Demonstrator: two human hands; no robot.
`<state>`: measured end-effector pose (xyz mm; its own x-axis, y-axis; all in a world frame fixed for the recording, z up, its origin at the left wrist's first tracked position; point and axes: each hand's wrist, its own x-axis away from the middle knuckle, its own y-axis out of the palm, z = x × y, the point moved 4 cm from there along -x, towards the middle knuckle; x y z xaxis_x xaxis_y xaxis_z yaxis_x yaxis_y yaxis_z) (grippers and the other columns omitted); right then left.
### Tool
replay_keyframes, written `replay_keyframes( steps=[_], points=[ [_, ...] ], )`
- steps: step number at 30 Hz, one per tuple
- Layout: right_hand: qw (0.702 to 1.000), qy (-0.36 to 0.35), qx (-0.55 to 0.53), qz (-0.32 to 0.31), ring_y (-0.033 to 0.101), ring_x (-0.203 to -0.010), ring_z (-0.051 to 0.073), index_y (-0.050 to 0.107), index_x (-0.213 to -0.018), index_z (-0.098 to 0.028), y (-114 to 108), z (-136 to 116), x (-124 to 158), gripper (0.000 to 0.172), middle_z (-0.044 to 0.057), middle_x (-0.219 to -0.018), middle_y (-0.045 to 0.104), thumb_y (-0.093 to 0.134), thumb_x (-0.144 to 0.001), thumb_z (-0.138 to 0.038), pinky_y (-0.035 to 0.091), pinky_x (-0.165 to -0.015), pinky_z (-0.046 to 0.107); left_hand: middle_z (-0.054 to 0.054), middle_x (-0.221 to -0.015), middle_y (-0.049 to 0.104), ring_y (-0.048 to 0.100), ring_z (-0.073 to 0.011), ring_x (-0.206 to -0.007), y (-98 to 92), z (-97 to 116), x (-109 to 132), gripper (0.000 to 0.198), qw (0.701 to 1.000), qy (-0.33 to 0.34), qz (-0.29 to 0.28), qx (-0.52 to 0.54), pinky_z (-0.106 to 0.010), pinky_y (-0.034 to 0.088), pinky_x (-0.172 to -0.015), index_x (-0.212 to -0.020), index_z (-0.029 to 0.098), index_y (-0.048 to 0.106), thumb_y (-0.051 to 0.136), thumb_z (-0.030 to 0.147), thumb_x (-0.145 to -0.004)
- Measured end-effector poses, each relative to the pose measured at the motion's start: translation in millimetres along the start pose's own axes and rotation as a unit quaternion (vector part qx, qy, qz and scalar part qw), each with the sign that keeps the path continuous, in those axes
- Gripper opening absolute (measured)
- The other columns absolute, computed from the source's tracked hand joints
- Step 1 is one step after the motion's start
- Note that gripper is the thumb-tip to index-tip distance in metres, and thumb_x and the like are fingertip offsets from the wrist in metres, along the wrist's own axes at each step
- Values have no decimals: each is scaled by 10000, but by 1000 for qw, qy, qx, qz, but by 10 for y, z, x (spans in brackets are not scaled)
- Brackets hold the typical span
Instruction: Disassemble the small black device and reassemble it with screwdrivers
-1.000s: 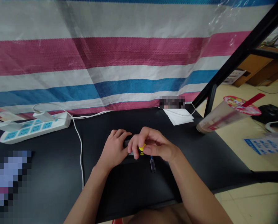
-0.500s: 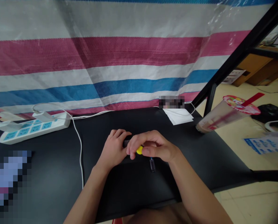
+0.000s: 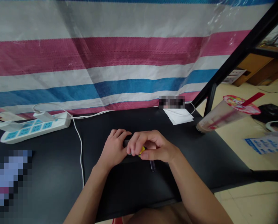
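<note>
My left hand [image 3: 115, 148] rests on the black desktop, fingers curled around a small dark object [image 3: 126, 143] that is mostly hidden. Pressed close on its right, my right hand [image 3: 154, 146] pinches a small yellow piece [image 3: 142, 150] between thumb and fingers. The yellow piece is at the dark object's right end; whether the two are joined I cannot tell. Just below my right palm lies a narrow, see-through dark piece [image 3: 152, 166], its upper end covered by the hand.
A white power strip [image 3: 36, 127] with plugged-in chargers sits at the left, its white cable [image 3: 79, 143] running toward the front. White papers [image 3: 178, 115] lie at the back. A lidded drink cup [image 3: 222, 113] with a red straw stands on the right edge. A striped sheet [image 3: 129, 53] hangs behind.
My right fingers have shifted slightly around the yellow piece, which shows in a different shape and a little farther right. My left hand has stayed put.
</note>
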<state>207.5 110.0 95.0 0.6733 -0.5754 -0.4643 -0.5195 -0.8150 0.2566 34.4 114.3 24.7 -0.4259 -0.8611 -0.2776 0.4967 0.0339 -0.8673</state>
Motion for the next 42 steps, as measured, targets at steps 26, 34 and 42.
replay_keyframes(
  steps=[26, 34, 42],
  points=[
    [997, 4, -73, -37, 739, -1018, 216, 691, -1067, -199, 67, -5, 36, 77, 93, -1074, 762, 665, -997, -184, 556, -956, 453, -108, -1229, 678, 561, -305, -1105, -36, 41, 5, 335, 1000, 2, 7, -2, -482, 455, -1016, -1240, 237, 712, 611, 339, -938],
    [999, -30, -13, -1, 700, -980, 177, 758, -931, -188, 30, -11, -17, 236, 35, -976, 679, 875, -762, -70, 568, -921, 357, -92, -1252, 683, 572, -296, -1111, 8, 5, 5, 314, 1000, -4, -9, -9, -484, 448, -1035, -1209, 246, 729, 661, 312, -910],
    [998, -10, -5, -60, 714, -1010, 232, 812, -1058, -181, -1, -1, 16, 177, 113, -1040, 753, 767, -916, -277, 578, -953, 438, -108, -1251, 689, 578, -307, -1144, -37, 29, -1, 360, 1000, -3, 1, 7, -491, 461, -1042, -1254, 226, 722, 629, 357, -932]
  ],
)
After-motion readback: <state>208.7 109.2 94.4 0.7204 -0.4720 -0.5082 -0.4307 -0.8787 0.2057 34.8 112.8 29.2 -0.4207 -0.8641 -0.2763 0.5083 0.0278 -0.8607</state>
